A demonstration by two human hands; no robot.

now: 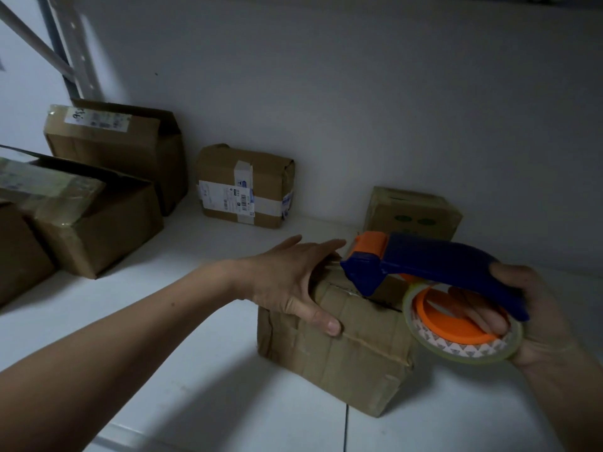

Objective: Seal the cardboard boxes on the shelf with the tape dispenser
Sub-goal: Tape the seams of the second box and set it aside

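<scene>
A small brown cardboard box (339, 357) sits on the white shelf (202, 370) in front of me. My left hand (290, 282) rests flat on the box's top left, fingers straight, thumb down its front face. My right hand (538, 318) grips the blue and orange tape dispenser (434, 265), fingers through the orange core of its clear tape roll (456, 340). The dispenser's orange-tipped head lies on the far end of the box's top seam.
Two larger boxes (98, 220) (124, 148) stand at the left, one with open flaps. A taped parcel with labels (244, 187) and a small box with green print (414, 213) stand against the back wall. A shelf upright (75, 50) rises at the top left.
</scene>
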